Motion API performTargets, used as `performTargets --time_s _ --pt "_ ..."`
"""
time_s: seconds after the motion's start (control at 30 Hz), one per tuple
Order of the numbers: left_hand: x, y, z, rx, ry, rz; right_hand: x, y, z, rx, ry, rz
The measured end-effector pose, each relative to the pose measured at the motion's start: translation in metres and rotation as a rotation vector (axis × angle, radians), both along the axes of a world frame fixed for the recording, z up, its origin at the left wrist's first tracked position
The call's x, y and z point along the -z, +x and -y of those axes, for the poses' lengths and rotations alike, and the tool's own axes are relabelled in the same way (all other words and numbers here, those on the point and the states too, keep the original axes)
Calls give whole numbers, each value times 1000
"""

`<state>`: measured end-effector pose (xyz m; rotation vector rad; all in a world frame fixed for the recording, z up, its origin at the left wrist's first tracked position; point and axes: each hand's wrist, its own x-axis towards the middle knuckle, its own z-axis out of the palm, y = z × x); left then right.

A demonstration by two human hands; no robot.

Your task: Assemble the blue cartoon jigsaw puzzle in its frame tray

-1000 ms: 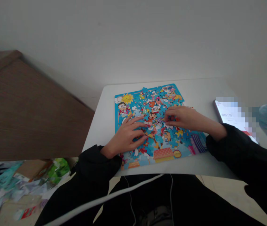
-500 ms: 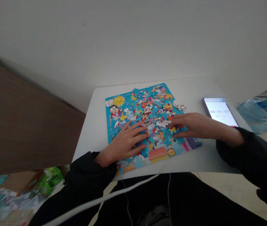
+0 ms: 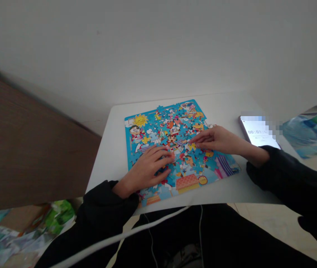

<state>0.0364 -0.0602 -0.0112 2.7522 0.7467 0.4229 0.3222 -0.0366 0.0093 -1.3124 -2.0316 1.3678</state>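
A colourful cartoon jigsaw puzzle (image 3: 188, 182) lies flat on the white table (image 3: 105, 149), with many loose pieces heaped over its middle. My left hand (image 3: 150, 167) rests on its lower left part, fingers apart and slightly bent, covering some pieces; nothing shows in its grip. Over the right of the middle, my right hand (image 3: 217, 141) pinches a small yellow puzzle piece (image 3: 192, 146) at its fingertips, just above the other pieces. A yellow sun (image 3: 140, 120) is printed near the puzzle's upper left corner.
A phone (image 3: 259, 132) showing a timer lies right of the puzzle, close to my right forearm. A white cable (image 3: 136, 232) crosses over my lap. Brown wooden furniture (image 3: 35, 149) stands at left, and plastic bags (image 3: 311, 134) are at right.
My right hand has moved left and slightly up from the puzzle's right part, carrying the yellow puzzle piece. My left hand's fingers have drawn in a little.
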Motion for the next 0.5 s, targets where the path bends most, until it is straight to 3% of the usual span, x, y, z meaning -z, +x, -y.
performTargets --time_s 0.17,0.33,0.5 --pt "0 -1 1 7 -26 -39 -3 -8 2 10 -76 -77" --pt "0 3 5 -9 -116 146 -10 -30 13 27 -112 -213" --pt "-8 9 12 -160 -319 305 -8 -61 39 92 -119 -335"
